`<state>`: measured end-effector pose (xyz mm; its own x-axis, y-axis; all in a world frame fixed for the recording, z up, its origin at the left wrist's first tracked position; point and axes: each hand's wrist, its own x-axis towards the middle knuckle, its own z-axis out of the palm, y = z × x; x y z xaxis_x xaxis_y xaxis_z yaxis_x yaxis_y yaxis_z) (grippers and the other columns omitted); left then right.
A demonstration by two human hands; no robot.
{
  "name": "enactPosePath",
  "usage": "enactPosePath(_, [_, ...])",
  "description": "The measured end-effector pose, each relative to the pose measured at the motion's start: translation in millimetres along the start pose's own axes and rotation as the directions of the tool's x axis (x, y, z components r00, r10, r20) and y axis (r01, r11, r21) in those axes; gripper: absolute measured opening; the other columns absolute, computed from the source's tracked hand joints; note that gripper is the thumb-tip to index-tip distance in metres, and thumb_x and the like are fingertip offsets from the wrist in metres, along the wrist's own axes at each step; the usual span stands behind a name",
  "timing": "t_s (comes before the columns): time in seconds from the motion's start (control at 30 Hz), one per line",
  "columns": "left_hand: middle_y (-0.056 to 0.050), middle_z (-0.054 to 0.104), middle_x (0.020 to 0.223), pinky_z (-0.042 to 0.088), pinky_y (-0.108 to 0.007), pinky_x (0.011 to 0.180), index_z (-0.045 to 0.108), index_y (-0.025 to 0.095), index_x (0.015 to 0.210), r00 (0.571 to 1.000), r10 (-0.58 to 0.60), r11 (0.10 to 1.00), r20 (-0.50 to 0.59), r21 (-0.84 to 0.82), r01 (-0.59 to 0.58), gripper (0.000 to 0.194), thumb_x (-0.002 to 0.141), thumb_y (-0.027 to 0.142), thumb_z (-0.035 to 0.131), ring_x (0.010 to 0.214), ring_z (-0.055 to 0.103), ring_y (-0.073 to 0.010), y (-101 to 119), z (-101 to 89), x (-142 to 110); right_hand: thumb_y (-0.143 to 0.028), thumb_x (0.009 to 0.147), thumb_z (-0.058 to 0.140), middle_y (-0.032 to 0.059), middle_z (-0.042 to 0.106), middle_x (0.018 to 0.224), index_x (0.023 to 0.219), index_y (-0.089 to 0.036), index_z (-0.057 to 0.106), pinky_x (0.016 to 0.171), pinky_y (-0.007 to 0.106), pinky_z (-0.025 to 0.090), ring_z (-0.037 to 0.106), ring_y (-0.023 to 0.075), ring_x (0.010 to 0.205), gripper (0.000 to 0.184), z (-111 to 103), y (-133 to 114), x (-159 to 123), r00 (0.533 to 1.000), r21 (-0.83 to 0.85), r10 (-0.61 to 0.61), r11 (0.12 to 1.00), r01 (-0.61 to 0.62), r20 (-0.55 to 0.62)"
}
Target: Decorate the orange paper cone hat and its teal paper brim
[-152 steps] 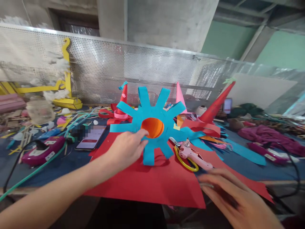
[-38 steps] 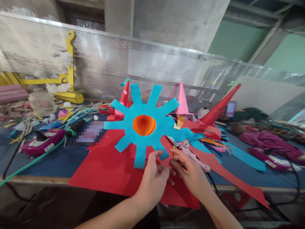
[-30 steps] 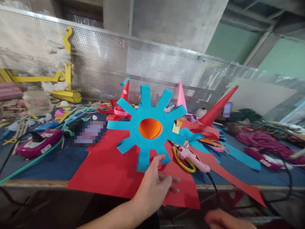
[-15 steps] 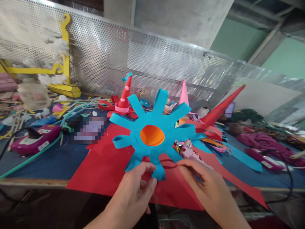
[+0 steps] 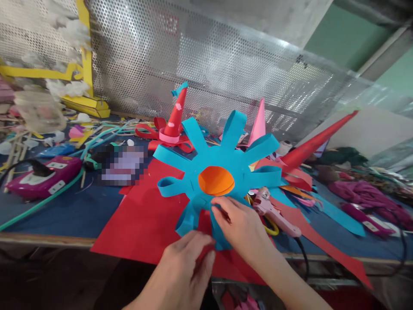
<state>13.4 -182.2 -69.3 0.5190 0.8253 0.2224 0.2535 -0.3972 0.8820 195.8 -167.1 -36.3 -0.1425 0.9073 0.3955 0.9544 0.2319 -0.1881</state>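
A blue paper sunburst (image 5: 222, 161) with an orange centre (image 5: 216, 181) stands over a red paper sheet (image 5: 145, 219). Its nearest strips curl into loops. My right hand (image 5: 240, 221) lies on the lower part of the blue piece, fingertips pinching a near strip just under the orange centre. My left hand (image 5: 187, 267) is below it, fingers together against the bent tip of a near blue strip.
A pink glue gun (image 5: 274, 211) and yellow-handled scissors (image 5: 271, 226) lie right of my hands. Red (image 5: 174, 116) and pink paper cones (image 5: 258, 125) stand behind, before a perforated metal screen (image 5: 209, 69). A magenta device (image 5: 41, 181), a phone (image 5: 122, 165) and paper scraps litter the blue table (image 5: 64, 211).
My right hand moved up onto the blue piece below the orange centre. My left hand shifted slightly lower. The view tilted down and closer.
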Motion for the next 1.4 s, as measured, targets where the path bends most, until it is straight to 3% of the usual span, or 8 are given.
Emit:
enactPosePath(0.17, [-0.002,0.072,0.087,0.051,-0.026,0.068,0.063,0.025,0.099,0.959,-0.139,0.990,-0.246,0.000,0.143,0.018,0.091,0.036,0.052,0.079,0.068,-0.0191,-3.9,-41.5,7.5,-0.035,0.096,0.049,0.0038,0.072,0.081,0.090,-0.023,0.060,0.061,0.027,0.052,0.069,0.0186,0.071,0.018,-10.7,15.4,-26.7,0.979,0.194,0.184,0.967,-0.164,-0.089])
enactPosePath(0.3, [-0.005,0.072,0.097,0.050,-0.030,0.073,0.059,0.023,0.103,0.976,-0.214,0.977,-0.029,0.003,0.214,0.023,0.093,0.039,0.048,0.092,0.068,-0.0237,-7.3,-55.2,25.3,-0.044,0.096,0.048,0.0061,0.071,0.089,0.094,-0.022,0.058,0.066,0.028,0.055,0.071,0.0206,0.081,0.024,-9.1,19.8,-40.7,0.959,0.361,0.270,0.889,-0.282,0.085])
enactPosePath(0.43, [-0.004,0.066,0.084,0.046,-0.030,0.071,0.055,0.020,0.097,0.978,-0.203,0.977,0.039,-0.065,0.205,0.021,0.093,0.038,0.046,0.081,0.064,-0.0210,-6.7,-46.7,41.5,-0.048,0.094,0.050,0.0053,0.069,0.095,0.098,-0.022,0.058,0.074,0.028,0.056,0.067,0.0191,0.089,0.028,-5.2,12.7,-32.7,0.930,0.566,0.333,0.742,-0.360,0.155])
enactPosePath(0.53, [0.000,0.058,0.083,0.044,-0.027,0.072,0.054,0.020,0.098,0.984,-0.177,0.939,-0.011,-0.301,0.166,0.019,0.090,0.036,0.052,0.081,0.057,-0.0166,-3.5,-38.6,50.8,-0.049,0.089,0.059,0.0034,0.067,0.092,0.096,-0.021,0.060,0.074,0.027,0.055,0.065,0.0182,0.086,0.029,-5.0,11.3,-25.3,0.901,0.660,0.415,0.644,-0.388,0.124])
enactPosePath(0.73, [0.004,0.051,0.080,0.039,-0.021,0.061,0.054,0.019,0.089,0.954,-0.286,0.611,-0.086,-0.784,0.112,0.017,0.081,0.027,0.067,0.069,0.048,-0.0092,1.6,-22.5,45.4,-0.048,0.078,0.074,-0.0005,0.063,0.082,0.091,-0.021,0.062,0.065,0.024,0.049,0.059,0.0152,0.076,0.032,-3.6,24.1,-22.6,0.837,0.774,0.548,0.525,-0.354,0.012])
enactPosePath(1.0, [-0.008,0.063,0.132,0.041,-0.030,0.105,0.065,0.020,0.119,0.900,-0.419,0.625,-0.119,-0.757,0.191,0.043,0.084,0.044,0.070,0.127,0.052,-0.0232,7.7,-10.1,20.0,-0.041,0.071,0.083,-0.0032,0.062,0.080,0.087,-0.024,0.065,0.064,0.021,0.045,0.055,0.0126,0.075,0.030,-4.1,23.4,-17.2,0.783,0.874,0.613,0.433,-0.218,-0.108])
enactPosePath(1.23, [-0.007,0.072,0.117,0.056,-0.028,0.077,0.071,0.021,0.110,0.945,-0.321,0.434,0.054,-0.879,0.198,0.041,0.074,0.034,0.082,0.099,0.069,-0.0221,10.5,-19.5,60.2,-0.041,0.077,0.078,-0.0013,0.063,0.078,0.085,-0.022,0.064,0.060,0.023,0.047,0.056,0.0137,0.070,0.024,-10.2,21.1,-17.1,0.819,0.834,0.550,0.520,-0.185,-0.161])
enactPosePath(1.4, [-0.003,0.077,0.088,0.056,-0.024,0.073,0.075,0.016,0.084,0.947,-0.321,0.414,0.027,-0.895,0.166,0.030,0.061,0.025,0.090,0.078,0.070,-0.0154,10.7,-9.2,66.2,-0.038,0.090,0.065,-0.0005,0.070,0.080,0.093,-0.023,0.065,0.058,0.023,0.052,0.065,0.0144,0.067,0.015,-21.2,19.5,-28.5,0.906,0.556,0.330,0.820,-0.135,-0.266])
